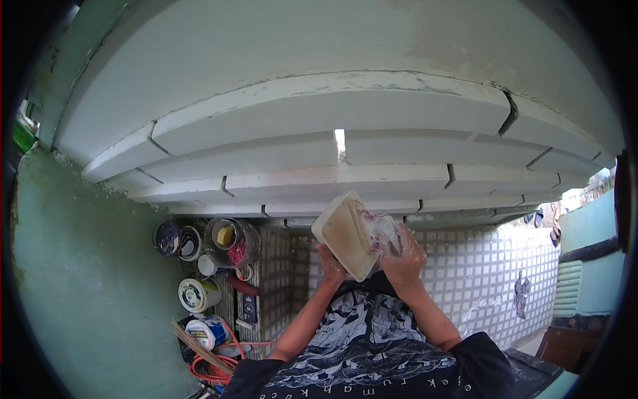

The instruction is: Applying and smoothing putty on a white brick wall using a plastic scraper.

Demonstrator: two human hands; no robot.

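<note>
My left hand (331, 265) grips the lower left side of a whitish rectangular plastic tub (340, 236), its thumb along the wall. The tub is tilted, and its inside looks beige. My right hand (404, 265) is closed on a crumpled, white-smeared piece (377, 229), a plastic bag or a rag; I cannot tell which. This crumpled piece lies against the tub's right rim and has reddish marks. White powder or paste coats the right hand's fingers. Both hands are in front of my dark printed shirt (362, 332).
Pale ledges (319, 110) with dark gaps run across the wall ahead. At left, beside a green wall (86, 266), stand a clear bucket (249, 243), a lidded white tub (193, 294) and a blue-white can (207, 331), near orange cable (199, 366). A dark rag (522, 294) lies on the tiled floor (472, 272).
</note>
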